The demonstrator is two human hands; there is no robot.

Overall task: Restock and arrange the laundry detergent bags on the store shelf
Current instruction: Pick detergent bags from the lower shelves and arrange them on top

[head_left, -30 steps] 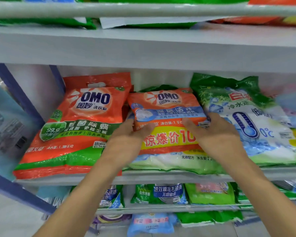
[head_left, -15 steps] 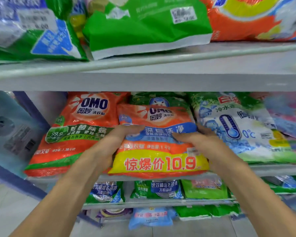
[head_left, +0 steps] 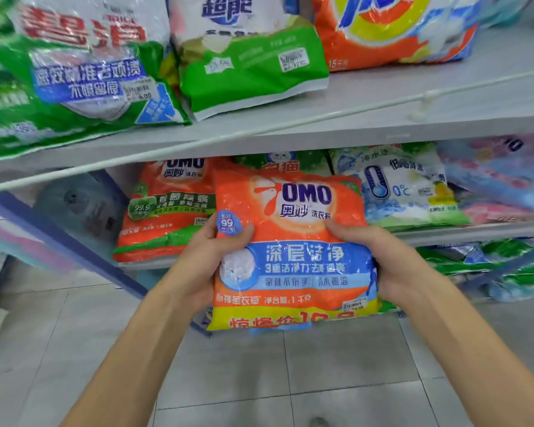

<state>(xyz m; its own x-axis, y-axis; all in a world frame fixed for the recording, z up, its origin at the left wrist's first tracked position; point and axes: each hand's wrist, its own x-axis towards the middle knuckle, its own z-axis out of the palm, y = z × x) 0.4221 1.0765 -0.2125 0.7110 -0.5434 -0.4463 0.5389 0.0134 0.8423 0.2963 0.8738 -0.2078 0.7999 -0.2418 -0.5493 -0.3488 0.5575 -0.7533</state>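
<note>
Held bag: an orange OMO detergent bag [head_left: 293, 251] of glossy, wrinkled plastic, with a dark blue logo on a pale sunburst, a round blue "99" badge at its left edge, a wide blue band with white lettering across the middle, and a yellow price strip along the bottom.
Where it was: upright with its front to the camera, off the shelf, in the air before the middle shelf [head_left: 475, 232] and above the tiled floor [head_left: 259, 380].
Left hand [head_left: 198, 266]: gripped the bag's left edge, thumb curled over the front just under the badge; the other fingers were hidden behind the bag.
Right hand [head_left: 392, 266]: gripped the right edge, thumb pressed on the front below the logo; the other fingers were hidden.
Bags in hand: one.
Upper shelf [head_left: 444, 112]: three bags in view, a green and white bag [head_left: 74, 81], a white bag with a green base [head_left: 247, 57] and an orange bag [head_left: 392, 29].
Middle shelf count: four, a larger orange OMO bag [head_left: 167, 211], a green bag [head_left: 284, 163] behind the held one, a thermometer-print bag [head_left: 404, 186], and a blurred pink and blue bag [head_left: 500, 174].
Lower right: green bags [head_left: 490, 260], too blurred to count.
</note>
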